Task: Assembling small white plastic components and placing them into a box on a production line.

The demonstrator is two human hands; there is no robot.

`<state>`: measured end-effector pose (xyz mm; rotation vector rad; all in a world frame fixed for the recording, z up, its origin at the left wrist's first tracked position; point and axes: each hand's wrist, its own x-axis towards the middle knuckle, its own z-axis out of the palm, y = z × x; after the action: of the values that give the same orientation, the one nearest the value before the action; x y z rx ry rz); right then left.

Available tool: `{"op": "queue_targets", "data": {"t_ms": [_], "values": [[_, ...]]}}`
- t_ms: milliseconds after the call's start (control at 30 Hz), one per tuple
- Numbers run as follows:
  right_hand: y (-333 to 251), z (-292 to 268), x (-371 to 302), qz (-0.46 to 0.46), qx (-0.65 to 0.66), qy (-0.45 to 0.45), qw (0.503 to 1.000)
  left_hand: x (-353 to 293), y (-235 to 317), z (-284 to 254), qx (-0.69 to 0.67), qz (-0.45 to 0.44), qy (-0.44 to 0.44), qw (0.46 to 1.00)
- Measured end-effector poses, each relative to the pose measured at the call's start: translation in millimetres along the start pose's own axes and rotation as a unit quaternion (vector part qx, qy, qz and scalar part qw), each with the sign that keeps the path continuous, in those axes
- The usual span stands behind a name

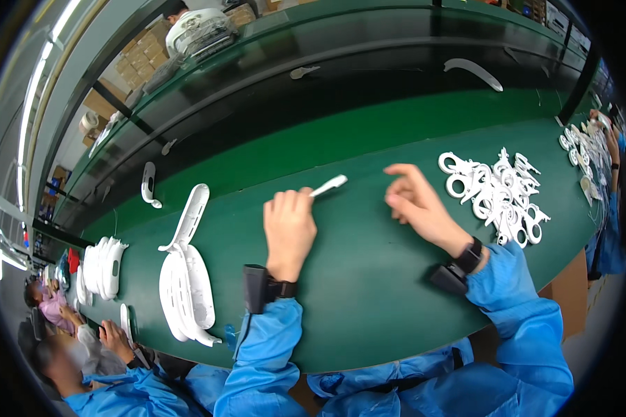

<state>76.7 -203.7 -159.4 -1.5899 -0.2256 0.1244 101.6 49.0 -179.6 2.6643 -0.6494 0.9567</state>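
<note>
Over the middle of the green table, my left hand (pixel 290 226) is closed in a fist on a slim white plastic part (pixel 329 185). Its narrow end sticks out past the index finger and points right; the rest is hidden inside the fist. Apart from it, my right hand (pixel 417 201) hovers with the index finger stretched out and the other fingers loosely bent, nothing visible in it. The thing nearest to that hand is a heap of white ring-shaped plastic parts (pixel 494 191) on its right. Both wrists wear dark straps with small black boxes.
Left of my left hand lies a stack of long white curved shells (pixel 181 292); more shells (pixel 103 267) stand farther left. One white piece (pixel 148 184) lies near the back. A dark shelf (pixel 368 62) runs behind the green table (pixel 375 299). Co-workers sit left and right.
</note>
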Motion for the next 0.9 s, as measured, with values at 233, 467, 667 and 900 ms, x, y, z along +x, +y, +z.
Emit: {"op": "queue_targets", "data": {"t_ms": [233,467,667,900], "values": [[17.9,8.4,34.0,0.032,-0.046,-0.004,0.998,-3.2,61.4,6.5,-0.063,0.056,-0.050,0.995],[25.0,13.5,29.7,0.007,-0.112,-0.016,0.994,-8.8,62.1,6.3,-0.083,0.096,-0.078,0.989],[26.0,4.6,25.3,0.043,-0.120,-0.015,0.992,-7.7,69.6,16.2,-0.122,0.113,-0.095,0.981],[34.9,12.3,33.6,-0.057,-0.130,-0.059,0.988,-8.9,59.7,7.1,-0.153,0.075,-0.126,0.977]]}}
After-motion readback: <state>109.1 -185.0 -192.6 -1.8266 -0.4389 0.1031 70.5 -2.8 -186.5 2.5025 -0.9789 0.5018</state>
